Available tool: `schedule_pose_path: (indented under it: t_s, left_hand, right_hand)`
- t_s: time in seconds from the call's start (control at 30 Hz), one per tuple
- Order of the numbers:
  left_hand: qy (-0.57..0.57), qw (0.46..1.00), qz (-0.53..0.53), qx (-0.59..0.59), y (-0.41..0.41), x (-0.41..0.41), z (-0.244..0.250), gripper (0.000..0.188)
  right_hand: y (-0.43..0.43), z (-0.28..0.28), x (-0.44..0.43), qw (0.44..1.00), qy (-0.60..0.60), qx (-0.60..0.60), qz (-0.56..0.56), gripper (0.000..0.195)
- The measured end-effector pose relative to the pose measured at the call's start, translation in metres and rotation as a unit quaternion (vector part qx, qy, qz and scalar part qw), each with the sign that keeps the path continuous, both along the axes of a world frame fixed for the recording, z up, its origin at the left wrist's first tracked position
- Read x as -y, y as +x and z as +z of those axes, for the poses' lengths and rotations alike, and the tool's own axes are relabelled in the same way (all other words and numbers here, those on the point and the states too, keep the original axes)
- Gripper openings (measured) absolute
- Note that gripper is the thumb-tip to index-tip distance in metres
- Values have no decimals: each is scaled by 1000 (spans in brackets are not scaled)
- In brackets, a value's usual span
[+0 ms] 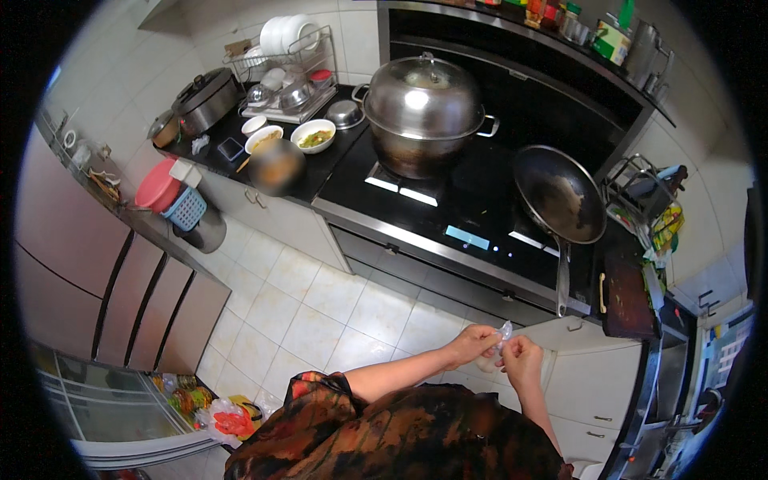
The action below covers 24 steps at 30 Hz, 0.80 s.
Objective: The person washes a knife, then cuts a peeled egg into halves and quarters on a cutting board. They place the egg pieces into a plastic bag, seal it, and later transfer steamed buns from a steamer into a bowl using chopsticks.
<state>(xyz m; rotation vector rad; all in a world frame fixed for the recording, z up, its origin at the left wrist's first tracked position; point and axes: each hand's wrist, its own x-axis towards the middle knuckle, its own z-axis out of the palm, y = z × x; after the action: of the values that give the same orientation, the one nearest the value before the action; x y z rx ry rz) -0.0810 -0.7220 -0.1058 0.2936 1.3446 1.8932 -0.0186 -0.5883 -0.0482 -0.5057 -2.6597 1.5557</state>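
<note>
My left hand (471, 347) and my right hand (521, 358) meet in front of my body, off the front edge of the stove. Both pinch the gathered neck of a clear plastic bag (506, 329). Its top sticks up between the fingertips, while a pale part hangs below, partly covered by the hands; what is inside cannot be made out. Beyond the hands, the handle of a wok (555, 198) points toward me over the black cooktop (360, 198). A large lidded steel pot (423, 114) stands on the far burner.
On the left counter are a bowl of food (313, 137), a phone (230, 149), a pressure cooker (207, 99) and a dish rack (288, 108). A cutting board (627, 294) and a cleaver (654, 288) lie right of the wok. Bags (234, 420) sit on the floor at lower left.
</note>
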Motion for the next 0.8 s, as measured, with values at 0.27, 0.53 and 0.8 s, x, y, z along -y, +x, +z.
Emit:
schedule_pose_path:
  t_s: [0.27, 0.53, 0.8]
  left_hand:
    - [-66, 997, 27, -43, -1, -2, -16, 25]
    - [22, 996, 69, 47, 7, 2, 12, 21]
    - [-11, 993, 120, -11, 29, 18, 8, 22]
  right_hand:
    - [-6, -6, 6, 972, 195, -83, 97, 16]
    - [-10, -7, -4, 956, 176, -199, 128, 12]
    - [-17, -13, 1, 973, -39, -181, 136, 5]
